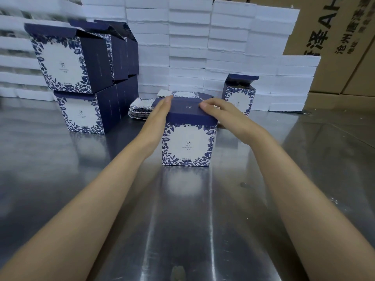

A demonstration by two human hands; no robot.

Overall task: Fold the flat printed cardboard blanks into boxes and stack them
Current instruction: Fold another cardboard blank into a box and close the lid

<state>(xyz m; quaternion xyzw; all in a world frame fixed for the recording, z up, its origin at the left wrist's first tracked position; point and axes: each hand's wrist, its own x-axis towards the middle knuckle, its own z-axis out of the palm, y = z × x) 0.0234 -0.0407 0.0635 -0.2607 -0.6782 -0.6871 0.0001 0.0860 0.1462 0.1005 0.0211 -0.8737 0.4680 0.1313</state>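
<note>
A folded box point(188, 147), white with blue floral print and a dark blue lid, stands upright on the steel table point(182, 220) in the middle. My left hand point(157, 114) lies flat with straight fingers against the box's left side and top edge. My right hand point(221, 112) rests on the right of the lid, its fingers pressing the lid down. Behind the box lies a pile of flat printed blanks point(142, 110). At the left, folded boxes point(81, 78) are stacked two high, their lids standing up.
One more folded box point(239, 96) with its lid up stands at the back right. White foam blocks point(203, 47) are piled high along the back. Brown cartons point(341, 37) fill the right rear corner.
</note>
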